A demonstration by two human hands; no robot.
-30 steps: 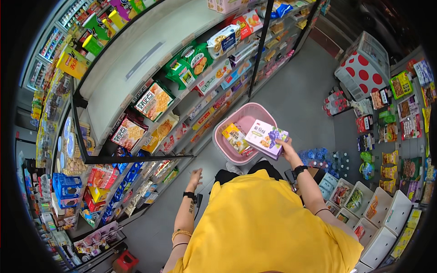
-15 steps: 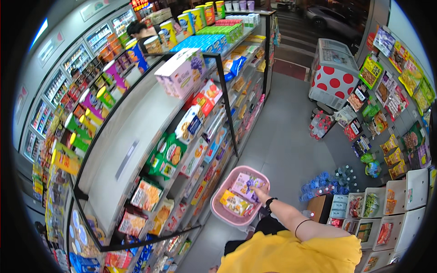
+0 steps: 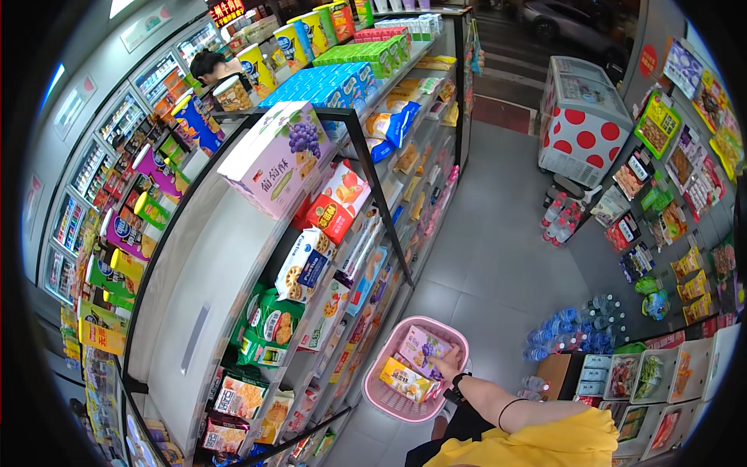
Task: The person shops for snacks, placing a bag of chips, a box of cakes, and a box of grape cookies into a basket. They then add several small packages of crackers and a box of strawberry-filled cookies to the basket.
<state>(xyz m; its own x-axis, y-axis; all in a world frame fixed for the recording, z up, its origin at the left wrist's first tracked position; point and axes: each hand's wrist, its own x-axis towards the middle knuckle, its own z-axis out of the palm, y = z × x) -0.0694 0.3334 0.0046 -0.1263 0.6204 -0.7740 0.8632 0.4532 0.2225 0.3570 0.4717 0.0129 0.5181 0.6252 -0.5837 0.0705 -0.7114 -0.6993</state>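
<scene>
A pink plastic basket (image 3: 383, 406) hangs low in front of me, beside the shelf. In it lie a purple snack box (image 3: 425, 349) with grapes pictured on it and a yellow-and-white snack package (image 3: 405, 378), side by side. My right hand (image 3: 447, 364), with a dark band at the wrist, reaches over the basket's right rim, its fingers closed on the right end of the purple box. My left hand is out of view.
To the left a shelf rack (image 3: 375, 175) holds packaged snacks, with a large purple carton (image 3: 282, 159) on top. Ahead stands a red-dotted chest freezer (image 3: 583, 128). Bottle packs (image 3: 572, 331) sit on the grey floor at the right, near white bins (image 3: 657, 373).
My view has shifted, so the shelf and its purple carton look nearer. The basket appears slightly lower in the picture. My right hand stays on the purple box inside it.
</scene>
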